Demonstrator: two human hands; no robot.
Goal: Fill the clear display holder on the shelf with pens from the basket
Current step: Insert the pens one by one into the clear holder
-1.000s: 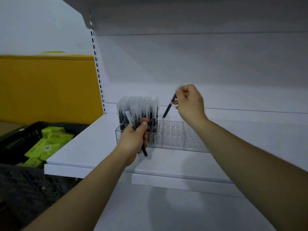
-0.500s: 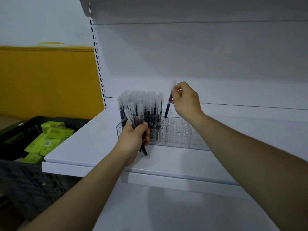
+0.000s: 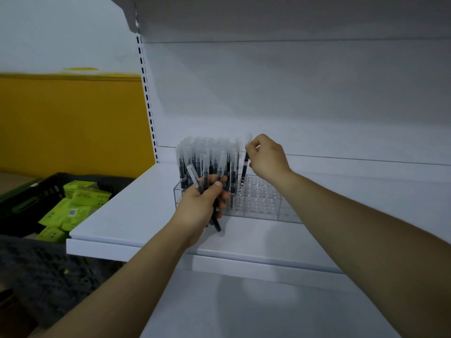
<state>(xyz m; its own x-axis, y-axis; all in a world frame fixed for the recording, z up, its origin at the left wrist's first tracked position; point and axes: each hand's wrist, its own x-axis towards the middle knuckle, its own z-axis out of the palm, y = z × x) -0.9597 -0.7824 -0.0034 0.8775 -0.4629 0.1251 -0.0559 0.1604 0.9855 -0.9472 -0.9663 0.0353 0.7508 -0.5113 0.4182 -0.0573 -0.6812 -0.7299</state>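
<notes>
Pinching one pen (image 3: 244,167) up near its clear cap, the right hand (image 3: 267,158), just right of frame centre, has thumb & fingertips closed on it. The pen stands almost upright w/ its dark tip down at the grid, right beside the packed block. We can't tell if the tip is seated in a hole yet. The left hand (image 3: 202,203), centre frame & lower, is wrapped round a small bundle of spare pens (image 3: 193,175): one clear cap sticks up to the left, dark ends poke out below the palm. The fingers hide the exact count.

Both hands work at the clear display holder (image 3: 261,206), which sits on the white shelf (image 3: 136,203) mid-frame. Its left section is crammed w/ standing pens (image 3: 207,154); the centre & right sections show bare holes. So we'd judge approx. a third done, w/ most slots left to fill. The dark basket (image 3: 31,198) at lower left holds green boxes (image 3: 80,193); we can't make out loose pens in it from here.

Vs. the earlier frames: a sec ago the right-hand pen was slanted & held higher, clear of the block. Half a sec ago it was steeper & closer. Now it's near vertical at the grid. The left hand's grip & bundle look unchanged.
</notes>
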